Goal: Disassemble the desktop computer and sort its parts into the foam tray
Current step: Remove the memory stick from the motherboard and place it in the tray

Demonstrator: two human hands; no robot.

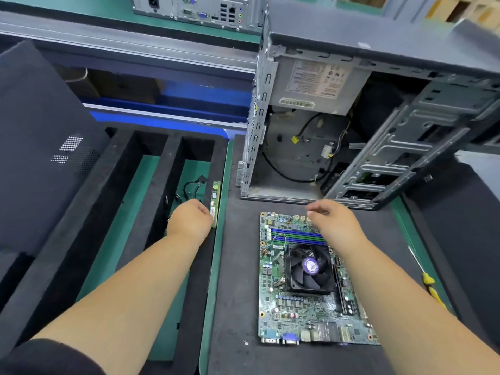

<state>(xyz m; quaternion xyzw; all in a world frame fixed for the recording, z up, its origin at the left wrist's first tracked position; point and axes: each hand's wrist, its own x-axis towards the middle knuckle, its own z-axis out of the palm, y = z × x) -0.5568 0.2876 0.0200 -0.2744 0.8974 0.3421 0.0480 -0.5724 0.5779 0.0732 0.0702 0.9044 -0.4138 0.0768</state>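
The green motherboard (303, 301) with its black cooler fan (309, 269) lies flat on the dark mat in front of the open computer case (351, 125). My left hand (189, 216) holds a green memory stick (215, 196) on edge over the right slot of the black foam tray (173, 147). Black cables (193, 186) lie in that slot. My right hand (334, 220) hovers over the motherboard's far edge near the blue memory slots (295, 236), fingers loosely curled, holding nothing.
A dark case side panel (40, 147) leans at the left. A yellow-handled screwdriver (430, 282) lies on the mat at the right. A second computer (194, 9) stands at the back. A blue bin (173, 104) sits behind the tray.
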